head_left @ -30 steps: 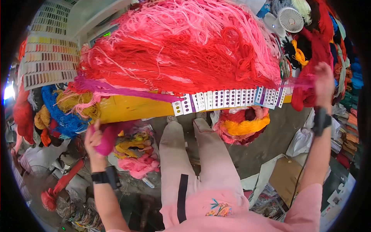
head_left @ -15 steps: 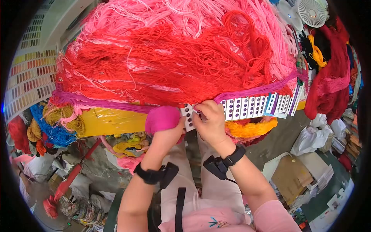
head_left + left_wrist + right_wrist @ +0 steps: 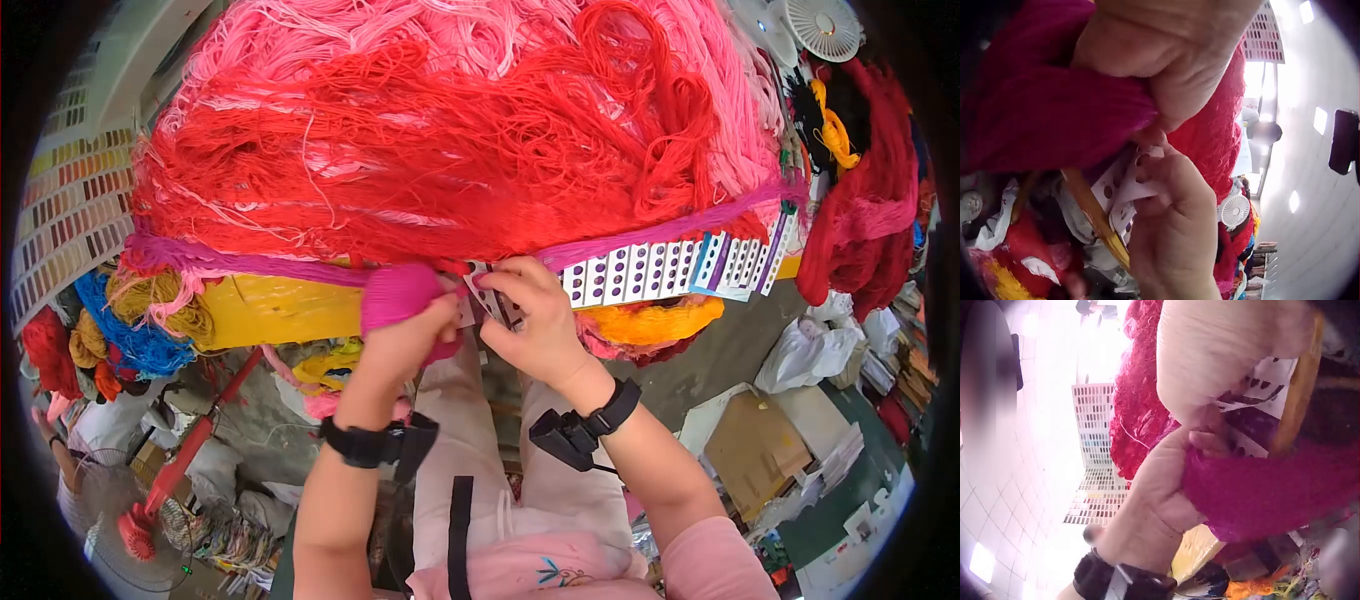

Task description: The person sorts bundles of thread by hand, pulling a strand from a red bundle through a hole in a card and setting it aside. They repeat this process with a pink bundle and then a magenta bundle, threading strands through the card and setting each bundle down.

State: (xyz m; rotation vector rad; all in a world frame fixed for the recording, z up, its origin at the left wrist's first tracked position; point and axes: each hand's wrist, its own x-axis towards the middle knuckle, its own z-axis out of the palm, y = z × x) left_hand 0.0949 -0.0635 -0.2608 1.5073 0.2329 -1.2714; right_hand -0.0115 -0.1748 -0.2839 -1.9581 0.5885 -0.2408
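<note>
My left hand point(image 3: 400, 345) grips a bundled magenta yarn skein point(image 3: 395, 295) at the table's front edge. Close beside it, my right hand point(image 3: 545, 335) pinches a white card with a row of punched holes point(image 3: 1105, 190). In the left wrist view, the right thumb and fingers bend over the card, and the left fingertips lie right beside it. The skein fills much of the right wrist view, bunched in the left palm. Magenta strands point(image 3: 655, 232) run along the table edge to both sides, above a row of similar hole-punched cards point(image 3: 625, 272).
A large heap of red and pink yarn point(image 3: 420, 160) covers the table behind the hands. The yellow table front point(image 3: 270, 312) shows at left. Blue yarn point(image 3: 135, 335) hangs there, and a thread colour chart point(image 3: 80, 200) stands beyond. A small white fan point(image 3: 822, 28) is at back right.
My hands were far apart, the skein at lower left and the right hand at far right; they came together at the cards. Since then, the left hand has shifted slightly left with the skein.
</note>
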